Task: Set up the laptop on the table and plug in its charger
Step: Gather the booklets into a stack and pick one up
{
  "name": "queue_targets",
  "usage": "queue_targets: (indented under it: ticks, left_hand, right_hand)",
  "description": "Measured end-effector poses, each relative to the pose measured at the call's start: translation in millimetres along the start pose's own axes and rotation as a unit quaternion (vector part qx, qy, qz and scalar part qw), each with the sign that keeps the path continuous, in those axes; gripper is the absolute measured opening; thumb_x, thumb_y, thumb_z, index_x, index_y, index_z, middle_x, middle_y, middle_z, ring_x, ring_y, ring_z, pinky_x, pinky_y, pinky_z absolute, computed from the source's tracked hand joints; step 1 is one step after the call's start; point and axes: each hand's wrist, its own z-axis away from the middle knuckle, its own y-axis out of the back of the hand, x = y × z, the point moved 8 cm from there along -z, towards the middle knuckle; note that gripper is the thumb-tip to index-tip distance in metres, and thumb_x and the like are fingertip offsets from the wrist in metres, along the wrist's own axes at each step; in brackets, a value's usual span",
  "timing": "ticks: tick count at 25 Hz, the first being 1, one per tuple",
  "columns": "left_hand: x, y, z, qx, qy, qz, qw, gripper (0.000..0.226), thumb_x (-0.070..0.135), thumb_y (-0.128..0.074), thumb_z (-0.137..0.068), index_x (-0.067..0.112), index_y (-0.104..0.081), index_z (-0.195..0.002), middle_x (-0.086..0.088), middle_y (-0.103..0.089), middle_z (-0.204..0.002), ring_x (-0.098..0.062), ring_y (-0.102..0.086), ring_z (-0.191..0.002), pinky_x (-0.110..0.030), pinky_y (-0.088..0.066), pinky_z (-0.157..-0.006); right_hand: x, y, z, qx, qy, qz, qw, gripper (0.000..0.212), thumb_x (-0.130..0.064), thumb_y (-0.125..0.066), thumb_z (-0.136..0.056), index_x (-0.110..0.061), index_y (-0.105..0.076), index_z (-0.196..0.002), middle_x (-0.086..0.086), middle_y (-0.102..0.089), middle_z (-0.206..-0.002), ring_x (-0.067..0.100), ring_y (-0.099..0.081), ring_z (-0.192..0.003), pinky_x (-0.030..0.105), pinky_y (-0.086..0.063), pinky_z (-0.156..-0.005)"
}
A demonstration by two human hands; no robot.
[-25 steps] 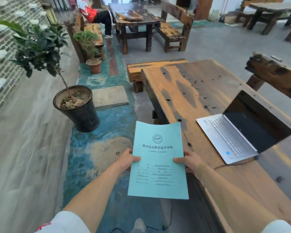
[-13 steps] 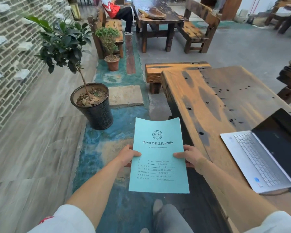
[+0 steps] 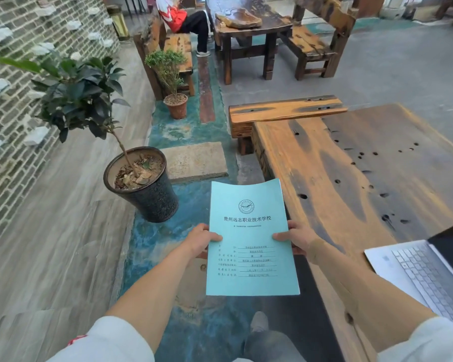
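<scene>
A silver laptop (image 3: 426,278) lies open on the wooden table (image 3: 351,178) at the far right, partly cut off by the frame edge, its screen dark. I hold a light blue booklet (image 3: 249,231) with printed text in front of me, left of the table over the floor. My left hand (image 3: 198,241) grips its left edge and my right hand (image 3: 297,240) grips its right edge. No charger or cable shows in this view.
A dark pot with a leafy plant (image 3: 144,184) stands on the floor to the left. A small potted shrub (image 3: 174,100) and a wooden bench (image 3: 280,113) lie ahead. Further back a seated person (image 3: 186,19) is at another table (image 3: 246,19).
The view has swung left, so the laptop has slid towards the right frame edge. Both hands keep the same hold on the booklet.
</scene>
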Motion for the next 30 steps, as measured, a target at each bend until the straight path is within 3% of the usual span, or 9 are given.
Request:
queue_targets:
  ticks: [4, 9, 13, 19, 25, 30]
  left_hand:
    - [51.6, -16.4, -38.5, -0.006, 0.002, 0.001, 1.000, 0.033, 0.015, -0.065, -0.088, 0.011, -0.050, -0.118, -0.008, -0.070, -0.108, -0.025, -0.070, -0.096, -0.045, -0.057, -0.088]
    - [103.0, -28.4, -76.8, -0.018, -0.002, 0.006, 1.000, 0.031, 0.014, -0.063, -0.090, 0.010, -0.050, -0.118, -0.007, -0.071, -0.105, -0.023, -0.070, -0.090, -0.036, -0.058, -0.070]
    - [130.0, -26.0, -115.6, -0.027, 0.005, 0.002, 1.000, 0.030, 0.015, -0.063, -0.090, 0.012, -0.050, -0.117, -0.007, -0.071, -0.107, -0.023, -0.071, -0.093, -0.038, -0.059, -0.072]
    - [172.6, 1.4, -192.9, -0.042, 0.009, 0.010, 0.999, 0.030, 0.014, -0.063, -0.090, 0.012, -0.051, -0.118, -0.007, -0.073, -0.105, -0.023, -0.072, -0.091, -0.038, -0.059, -0.073]
    - [234.9, 46.1, -278.4, -0.076, 0.017, -0.014, 0.997, 0.031, 0.012, -0.062, -0.091, 0.013, -0.050, -0.119, -0.005, -0.072, -0.105, -0.021, -0.072, -0.090, -0.036, -0.059, -0.071]
    - [275.7, 76.9, -344.8, -0.110, 0.019, -0.057, 0.992, 0.031, 0.012, -0.061, -0.092, 0.014, -0.049, -0.121, -0.004, -0.072, -0.108, -0.020, -0.072, -0.091, -0.035, -0.058, -0.068]
  right_hand:
    - [-39.8, 36.7, -38.0, 0.002, 0.008, -0.005, 1.000, 0.033, -0.006, -0.072, -0.082, -0.015, -0.064, -0.112, 0.005, -0.075, -0.102, 0.024, -0.073, -0.090, 0.037, -0.060, -0.077]
    - [-74.7, 66.7, -80.2, 0.013, 0.005, -0.003, 1.000, 0.032, -0.008, -0.073, -0.081, -0.018, -0.064, -0.111, 0.003, -0.075, -0.101, 0.023, -0.073, -0.090, 0.039, -0.060, -0.081]
    - [-100.4, 74.8, -113.8, 0.017, 0.002, -0.006, 1.000, 0.030, -0.007, -0.073, -0.082, -0.017, -0.064, -0.109, 0.003, -0.076, -0.098, 0.023, -0.073, -0.087, 0.036, -0.060, -0.073]
    - [-148.6, 67.0, -182.7, 0.027, -0.008, -0.003, 1.000, 0.029, -0.009, -0.074, -0.080, -0.020, -0.064, -0.106, 0.002, -0.076, -0.098, 0.023, -0.074, -0.089, 0.043, -0.059, -0.084]
    - [-208.9, 47.1, -258.1, 0.045, -0.031, -0.026, 0.998, 0.035, -0.009, -0.073, -0.082, -0.020, -0.062, -0.113, 0.001, -0.076, -0.099, 0.020, -0.074, -0.088, 0.037, -0.060, -0.077]
    - [-244.1, 27.3, -308.4, 0.068, -0.054, -0.056, 0.995, 0.034, -0.008, -0.072, -0.084, -0.015, -0.059, -0.114, 0.000, -0.074, -0.094, 0.015, -0.071, -0.078, 0.024, -0.053, -0.055]
